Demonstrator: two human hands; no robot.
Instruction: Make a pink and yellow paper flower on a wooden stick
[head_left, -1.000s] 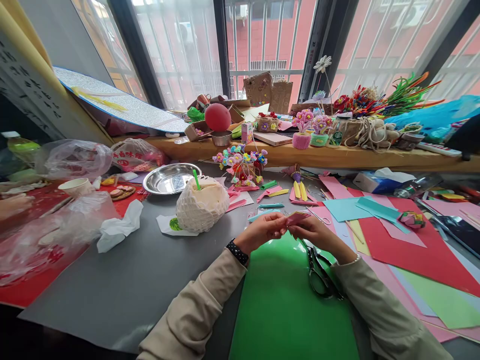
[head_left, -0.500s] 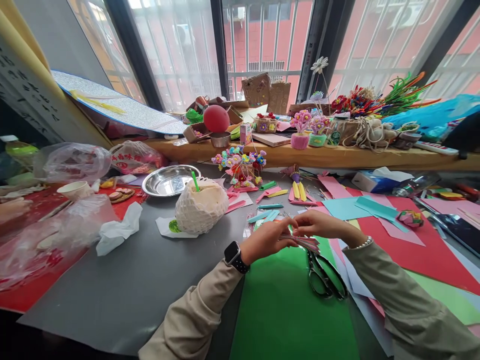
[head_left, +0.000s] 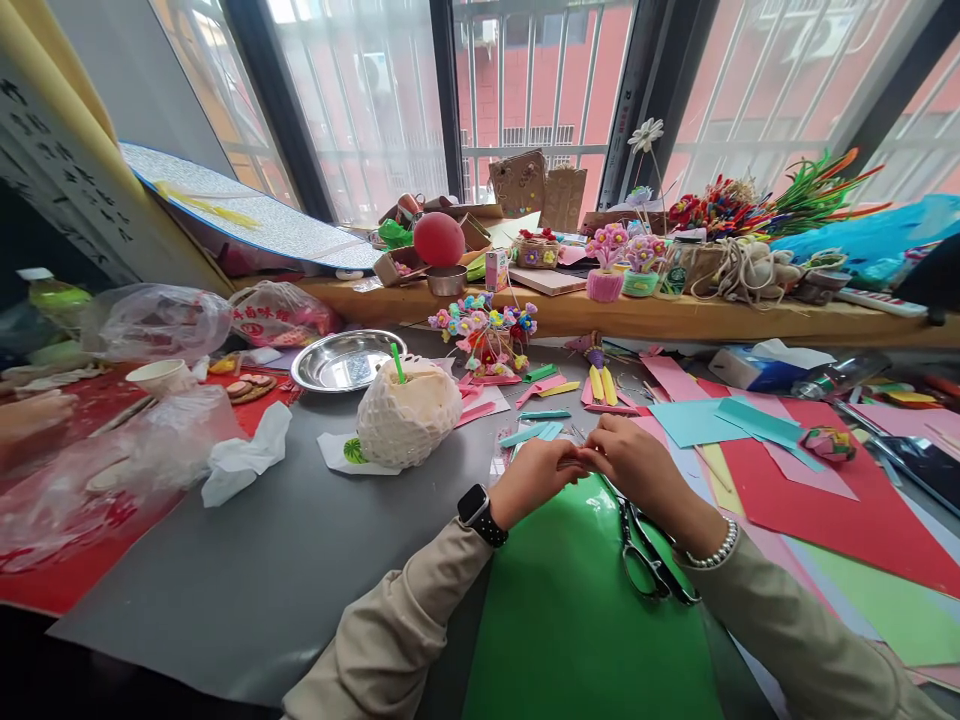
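My left hand [head_left: 534,482], with a black watch on the wrist, is closed with thumb and fingers pinching a narrow strip of folded pink paper [head_left: 573,463]. From the right, my right hand [head_left: 641,468] closes over the same paper, its fingertips meeting the left ones. Most of the paper is hidden behind the hands. Below them lies a green sheet [head_left: 577,610]. Black-handled scissors [head_left: 646,562] rest on it, their blades partly covered by my right hand. Folded turquoise paper strips [head_left: 531,434] lie just beyond my left hand.
A coconut [head_left: 411,415] in white netting with a green straw stands left of centre, before a metal plate [head_left: 311,384]. Coloured sheets, including a red one [head_left: 817,500], spread rightward. Wire-stemmed flowers [head_left: 487,330] stand behind. Another person's hand [head_left: 37,415] shows at far left.
My right hand has turned and come down over the folded paper, covering the pleated end that stuck out to the right. The view has shifted slightly.
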